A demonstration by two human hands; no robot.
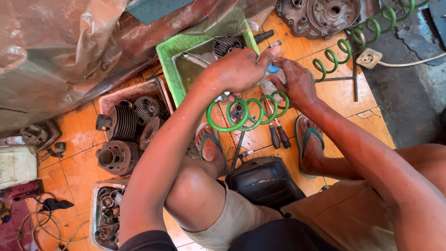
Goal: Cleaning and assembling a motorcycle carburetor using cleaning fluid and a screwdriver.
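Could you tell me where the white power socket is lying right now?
In the head view, the white power socket lies at the upper right on the orange tiled floor, just right of the green coiled hose.

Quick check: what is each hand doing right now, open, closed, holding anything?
Left hand: closed over a small part above the green coiled hose; the part itself is hidden.
Right hand: fingers curled, pinching at the same spot; contents cannot be told.

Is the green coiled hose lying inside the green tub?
No, the green coiled hose stretches over the orange floor beneath both hands, outside the green tub.
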